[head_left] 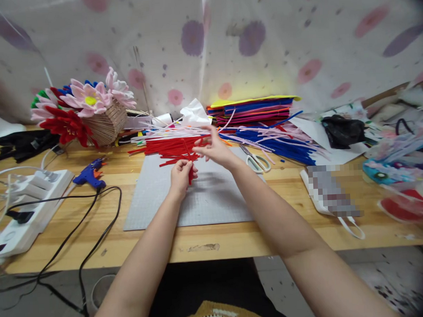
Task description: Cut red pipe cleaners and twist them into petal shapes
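Observation:
My left hand (180, 178) is closed around a red pipe cleaner (190, 176), low over the grey cutting mat (150, 208). The pipe cleaner's thin upper part rises from the fist toward my right hand (216, 149). Fingers spread apart, that hand hovers just above and to the right of the left one; whether a fingertip touches the pipe cleaner I cannot tell. Behind both hands, a pile of red pipe cleaners (162, 146) lies across the mat's far edge. Scissors (255, 160) with pale handles rest at the mat's right edge.
Blue pipe cleaners (288, 148) spread at the back right. A basket (105, 123) of fuzzy flowers stands back left. On the left are a blue glue gun (89, 175), its black cable and a white power strip (31, 208). A blurred-out device (332, 190) lies right.

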Action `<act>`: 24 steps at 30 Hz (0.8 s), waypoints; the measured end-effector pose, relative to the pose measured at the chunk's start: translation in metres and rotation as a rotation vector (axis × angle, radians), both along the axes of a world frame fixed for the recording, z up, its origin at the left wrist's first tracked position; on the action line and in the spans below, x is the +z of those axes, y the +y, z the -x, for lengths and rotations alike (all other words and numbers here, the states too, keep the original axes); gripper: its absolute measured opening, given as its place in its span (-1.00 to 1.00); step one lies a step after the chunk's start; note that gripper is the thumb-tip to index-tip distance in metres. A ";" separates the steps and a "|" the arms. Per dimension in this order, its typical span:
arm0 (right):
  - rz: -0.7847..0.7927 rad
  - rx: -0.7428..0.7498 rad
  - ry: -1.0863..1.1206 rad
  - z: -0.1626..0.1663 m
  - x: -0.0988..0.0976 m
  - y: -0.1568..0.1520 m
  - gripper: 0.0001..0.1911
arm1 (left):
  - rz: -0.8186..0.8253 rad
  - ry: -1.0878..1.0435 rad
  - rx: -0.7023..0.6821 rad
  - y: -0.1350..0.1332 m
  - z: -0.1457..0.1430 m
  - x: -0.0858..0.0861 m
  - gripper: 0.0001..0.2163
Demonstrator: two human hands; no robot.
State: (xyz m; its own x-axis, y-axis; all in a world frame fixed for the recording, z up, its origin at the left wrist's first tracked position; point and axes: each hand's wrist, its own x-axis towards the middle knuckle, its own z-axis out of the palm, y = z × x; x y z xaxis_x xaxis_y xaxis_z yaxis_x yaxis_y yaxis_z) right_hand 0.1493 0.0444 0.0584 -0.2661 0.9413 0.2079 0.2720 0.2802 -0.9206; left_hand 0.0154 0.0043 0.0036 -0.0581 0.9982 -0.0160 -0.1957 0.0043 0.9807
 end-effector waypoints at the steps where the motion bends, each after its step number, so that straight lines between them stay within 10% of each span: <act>1: -0.015 -0.007 0.099 -0.004 -0.001 0.001 -0.47 | 0.095 -0.181 -0.092 -0.001 0.002 0.004 -0.87; 6: -0.092 0.154 0.027 -0.011 -0.010 -0.001 -0.71 | 0.416 -0.740 -0.506 -0.006 0.013 0.017 -0.92; 14: -0.365 0.317 -0.411 -0.011 0.012 -0.001 -0.89 | 0.458 -0.840 -0.537 -0.010 0.014 0.016 -0.90; 19: -0.359 0.294 -0.528 -0.012 0.020 0.000 -0.88 | 0.301 -0.536 -0.475 -0.007 0.007 0.018 -0.94; 24: -0.215 0.120 -0.638 -0.004 0.007 0.005 -0.90 | -0.144 0.294 -0.072 -0.003 -0.002 0.008 -0.89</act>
State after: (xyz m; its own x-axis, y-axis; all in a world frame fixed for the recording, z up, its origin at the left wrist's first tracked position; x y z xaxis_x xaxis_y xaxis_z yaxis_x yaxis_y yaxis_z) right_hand 0.1535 0.0491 0.0653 -0.4984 0.8530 0.1550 0.6988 0.5010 -0.5105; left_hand 0.0174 0.0011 0.0119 0.0311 0.9907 0.1328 0.0918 -0.1351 0.9866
